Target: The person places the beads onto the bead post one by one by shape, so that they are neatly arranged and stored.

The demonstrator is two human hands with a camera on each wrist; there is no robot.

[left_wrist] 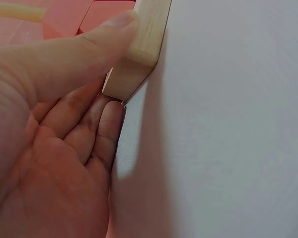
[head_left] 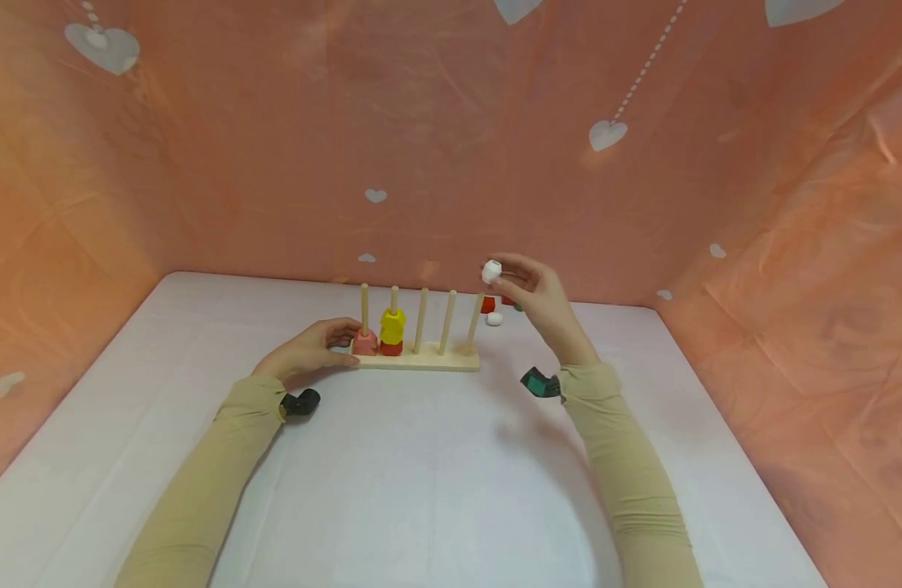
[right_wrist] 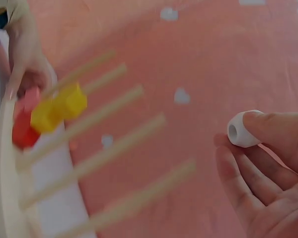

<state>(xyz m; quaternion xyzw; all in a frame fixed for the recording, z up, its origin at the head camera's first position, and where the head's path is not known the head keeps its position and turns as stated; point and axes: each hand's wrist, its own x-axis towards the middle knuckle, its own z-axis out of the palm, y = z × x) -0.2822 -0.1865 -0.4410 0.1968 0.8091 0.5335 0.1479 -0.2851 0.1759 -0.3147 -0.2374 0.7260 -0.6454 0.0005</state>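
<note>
A wooden peg stand (head_left: pixel 421 360) with several upright pegs sits on the table. My left hand (head_left: pixel 307 351) grips its left end, the thumb (left_wrist: pixel 89 54) lying along the edge and the fingers around the end. A pink block (head_left: pixel 365 344) is on the leftmost peg. The peg beside it carries a red block (head_left: pixel 391 349) with yellow blocks (head_left: pixel 393 325) above it. Raised over the stand's right end, my right hand (head_left: pixel 542 302) pinches a white bead (right_wrist: pixel 242 130) between thumb and fingers. The bead's hole shows in the right wrist view, apart from the pegs.
Behind the stand's right end lie a red block (head_left: pixel 488 305), another white bead (head_left: pixel 494 319) and partly hidden red and green pieces. The white-covered table (head_left: pixel 392 474) is bordered by an orange-pink curtain (head_left: pixel 436 163) at the back and sides.
</note>
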